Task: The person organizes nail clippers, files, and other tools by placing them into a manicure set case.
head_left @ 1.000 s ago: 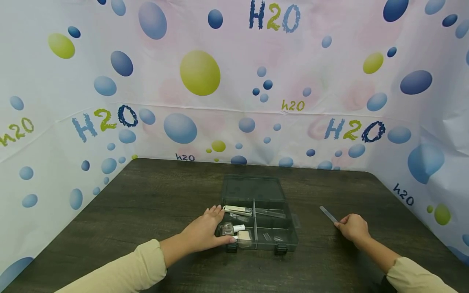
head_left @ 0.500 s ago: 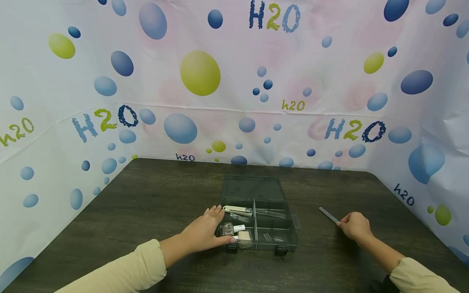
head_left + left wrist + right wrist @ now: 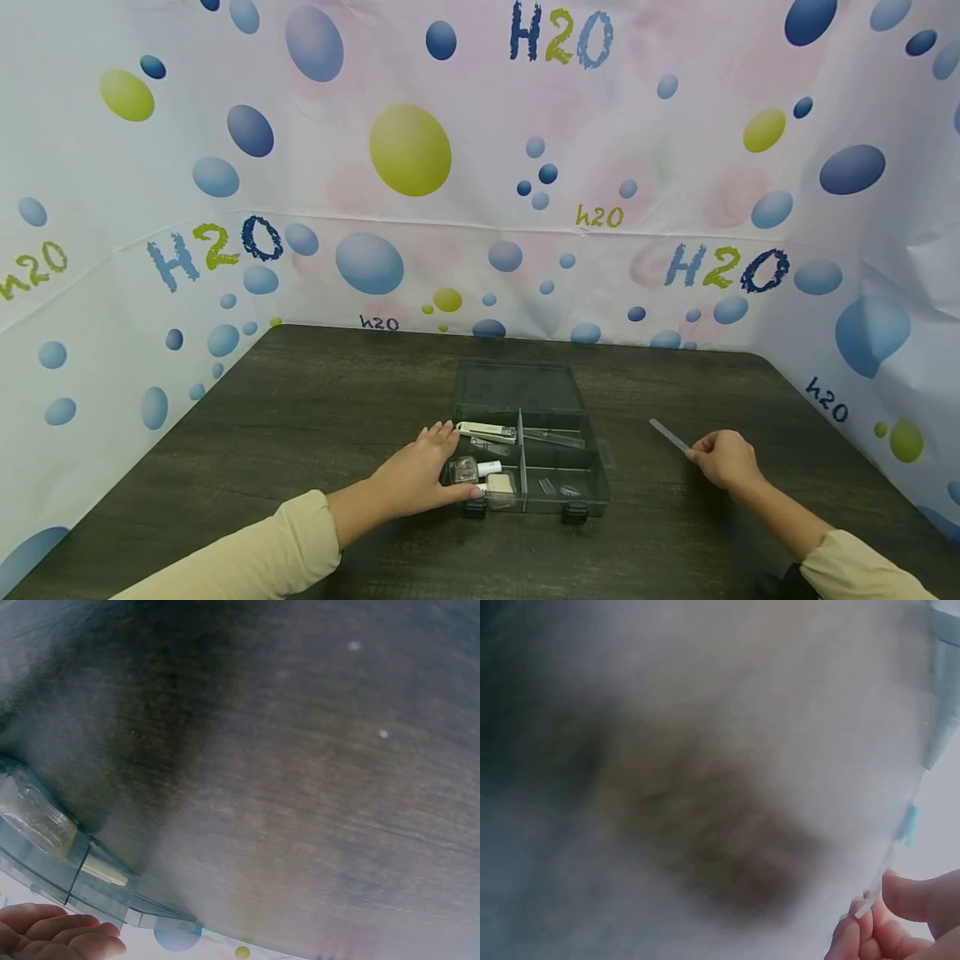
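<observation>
My right hand (image 3: pixel 726 461) pinches a thin, flat nail file (image 3: pixel 668 434) by its near end, right of the box, with the far end pointing up and left. In the right wrist view the nail file (image 3: pixel 868 905) shows between thumb and fingertips. An open, smoky see-through organizer box (image 3: pixel 558 457) sits mid-table, its lid (image 3: pixel 517 385) folded back. Against the box's left side rests my left hand (image 3: pixel 416 475), fingers extended along the wall and thumb at the front rim. Inside lie nail clippers (image 3: pixel 487 431), a glittery nail polish bottle (image 3: pixel 463 469) and a cream one (image 3: pixel 500 483).
Several slim, clear pieces (image 3: pixel 557 486) lie in the front right compartment, and a narrow, see-through tool (image 3: pixel 553 437) lies behind them. Two latches hang at the box's front. The dark wooden table (image 3: pixel 337 375) ends at a printed backdrop (image 3: pixel 465 217).
My right hand, with the nail file in it, has shifted slightly up and the file's tip a little left. My left hand and the box have stayed in place.
</observation>
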The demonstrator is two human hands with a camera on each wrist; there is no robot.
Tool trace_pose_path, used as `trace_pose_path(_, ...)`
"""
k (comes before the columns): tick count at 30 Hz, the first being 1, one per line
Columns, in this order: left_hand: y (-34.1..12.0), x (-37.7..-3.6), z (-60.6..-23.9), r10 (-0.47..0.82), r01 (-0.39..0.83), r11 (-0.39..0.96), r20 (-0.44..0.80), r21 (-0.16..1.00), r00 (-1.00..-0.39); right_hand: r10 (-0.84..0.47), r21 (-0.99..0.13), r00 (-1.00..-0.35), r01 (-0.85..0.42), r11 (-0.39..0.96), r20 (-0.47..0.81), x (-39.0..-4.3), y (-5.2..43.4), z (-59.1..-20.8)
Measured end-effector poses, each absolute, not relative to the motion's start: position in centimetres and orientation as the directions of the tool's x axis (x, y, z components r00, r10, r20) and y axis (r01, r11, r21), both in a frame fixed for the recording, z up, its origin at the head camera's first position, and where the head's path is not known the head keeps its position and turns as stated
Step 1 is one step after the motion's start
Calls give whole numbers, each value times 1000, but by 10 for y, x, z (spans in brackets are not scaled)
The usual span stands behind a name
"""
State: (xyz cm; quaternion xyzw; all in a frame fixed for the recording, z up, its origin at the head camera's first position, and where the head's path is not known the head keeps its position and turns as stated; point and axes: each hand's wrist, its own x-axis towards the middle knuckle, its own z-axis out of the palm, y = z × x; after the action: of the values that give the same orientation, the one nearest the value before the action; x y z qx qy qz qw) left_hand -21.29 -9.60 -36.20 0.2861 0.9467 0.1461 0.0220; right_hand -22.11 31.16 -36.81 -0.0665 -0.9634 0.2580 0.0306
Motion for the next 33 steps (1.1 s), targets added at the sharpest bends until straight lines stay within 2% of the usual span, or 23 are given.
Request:
trace_pose_path(15, -96, -214, -363, 548, 536, 796, 40, 281, -835, 89, -556, -987, -1, 831, 135, -221, 295, -354)
trace_pose_path(33, -97, -213, -364, 557, 548, 788, 54, 282, -829, -154, -564, -950, -287, 775, 272, -213, 257, -343)
